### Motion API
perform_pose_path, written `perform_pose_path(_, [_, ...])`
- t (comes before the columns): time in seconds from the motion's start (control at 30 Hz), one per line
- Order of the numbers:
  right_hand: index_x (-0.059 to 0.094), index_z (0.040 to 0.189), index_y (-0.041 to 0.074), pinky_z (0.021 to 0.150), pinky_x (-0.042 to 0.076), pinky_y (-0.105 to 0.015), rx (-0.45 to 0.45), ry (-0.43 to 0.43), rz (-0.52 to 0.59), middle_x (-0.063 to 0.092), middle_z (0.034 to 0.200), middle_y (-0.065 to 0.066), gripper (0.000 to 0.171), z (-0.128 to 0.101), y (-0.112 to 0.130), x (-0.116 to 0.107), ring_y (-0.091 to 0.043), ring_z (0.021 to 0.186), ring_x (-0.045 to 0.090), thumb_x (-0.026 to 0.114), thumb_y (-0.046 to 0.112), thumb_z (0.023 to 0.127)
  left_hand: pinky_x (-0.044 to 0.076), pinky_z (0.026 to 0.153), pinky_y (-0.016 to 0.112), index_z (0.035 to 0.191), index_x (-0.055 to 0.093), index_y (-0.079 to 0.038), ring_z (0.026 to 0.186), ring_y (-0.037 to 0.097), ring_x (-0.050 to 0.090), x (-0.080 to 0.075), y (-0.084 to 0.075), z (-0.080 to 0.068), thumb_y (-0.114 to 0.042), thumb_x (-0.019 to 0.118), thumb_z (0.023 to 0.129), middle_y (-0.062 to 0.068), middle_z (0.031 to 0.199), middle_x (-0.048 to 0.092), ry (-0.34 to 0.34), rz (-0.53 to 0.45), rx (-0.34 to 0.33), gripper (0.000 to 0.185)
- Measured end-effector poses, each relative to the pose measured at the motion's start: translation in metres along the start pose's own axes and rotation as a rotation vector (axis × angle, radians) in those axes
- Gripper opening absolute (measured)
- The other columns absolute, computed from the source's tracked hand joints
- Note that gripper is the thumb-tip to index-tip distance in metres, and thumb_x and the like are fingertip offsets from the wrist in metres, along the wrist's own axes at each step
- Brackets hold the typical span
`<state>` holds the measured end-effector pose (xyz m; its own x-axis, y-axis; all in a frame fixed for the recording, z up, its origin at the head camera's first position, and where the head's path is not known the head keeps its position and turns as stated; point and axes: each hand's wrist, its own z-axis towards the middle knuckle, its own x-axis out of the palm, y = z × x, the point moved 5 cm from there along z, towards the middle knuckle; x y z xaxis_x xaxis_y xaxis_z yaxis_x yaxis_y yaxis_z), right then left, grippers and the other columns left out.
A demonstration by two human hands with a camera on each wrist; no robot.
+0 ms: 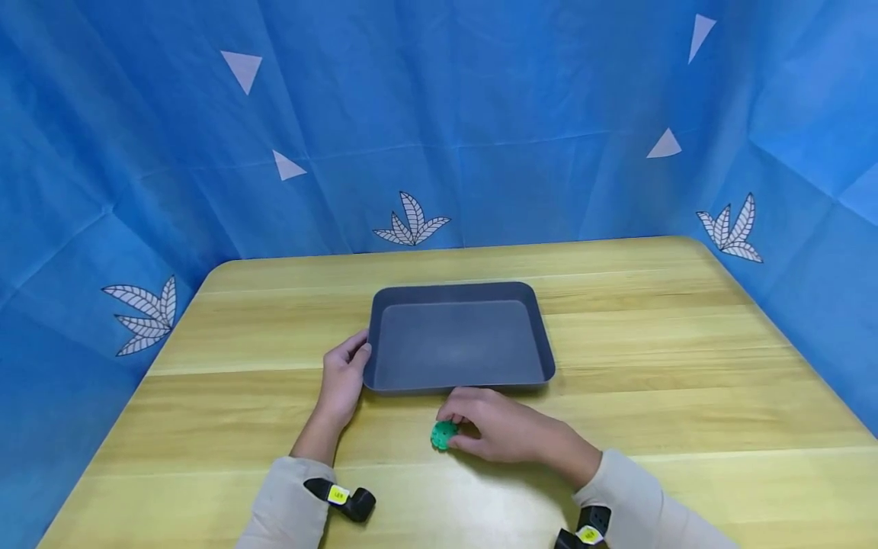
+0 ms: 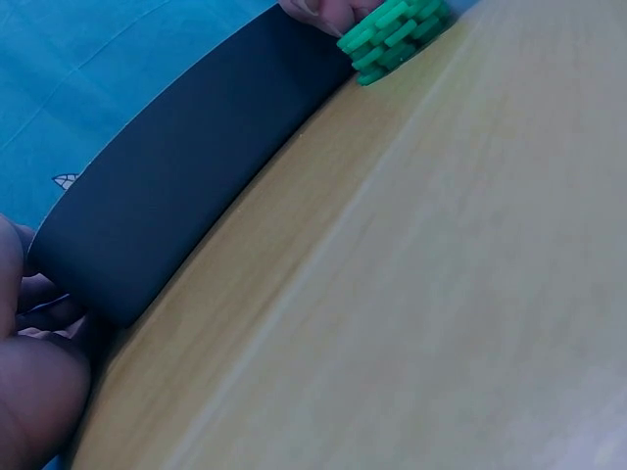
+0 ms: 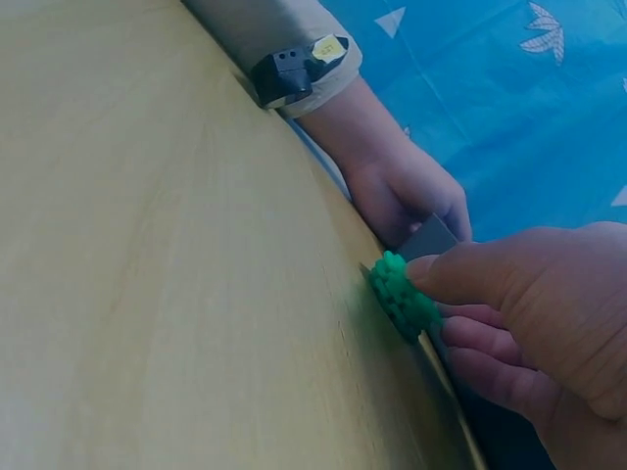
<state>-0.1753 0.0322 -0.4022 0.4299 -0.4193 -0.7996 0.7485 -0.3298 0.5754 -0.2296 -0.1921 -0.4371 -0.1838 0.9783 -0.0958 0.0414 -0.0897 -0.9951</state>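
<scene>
A dark grey rectangular tray (image 1: pixel 456 343) rests on the wooden table. At its left side, my left hand (image 1: pixel 343 377) holds the wall near the front corner, fingers and thumb against it. Just in front of the tray's near edge, my right hand (image 1: pixel 504 427) pinches a round green toothed piece (image 1: pixel 443 435) between thumb and fingers. From the left wrist the green piece (image 2: pixel 397 37) shows layered rows of teeth and sits low at the tabletop. In the right wrist view, my thumb lies over the green piece (image 3: pixel 402 294), with the other fingers behind it.
The light wood table (image 1: pixel 686 366) has rounded back corners. Blue cloth (image 1: pixel 480 99) with white triangles and leaf prints hangs behind the table and along both sides. Each sleeve carries a black wrist camera, such as the left one (image 1: pixel 357 503).
</scene>
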Motion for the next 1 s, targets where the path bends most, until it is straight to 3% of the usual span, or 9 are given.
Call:
perform_pose_path(0.8, [0.062, 0.096, 0.019, 0.074, 0.048, -0.017, -0.008, -0.017, -0.032, 0.057, 0.092, 0.009, 0.01, 0.003, -0.001, -0.004, -0.005, 0.082, 0.053, 0.063, 0.023, 0.087, 0.043, 0.094, 0.018, 0.131, 0.048, 0.0, 0.12, 0.018, 0.047, 0.0, -0.002, 0.007, -0.013, 0.043, 0.097, 0.012, 0.13, 0.052, 0.007, 0.016, -0.001, 0.037])
perform_pose_path(1.0, [0.062, 0.106, 0.013, 0.08, 0.051, -0.022, 0.02, -0.039, 0.019, 0.061, 0.1, 0.003, 0.021, 0.006, -0.002, -0.016, -0.009, 0.091, 0.058, 0.06, 0.025, 0.089, 0.042, 0.097, 0.022, 0.131, 0.048, 0.0, 0.121, 0.018, 0.046, -0.004, 0.0, 0.007, -0.013, 0.043, 0.097, 0.013, 0.131, 0.051, -0.005, 0.016, -0.006, 0.037])
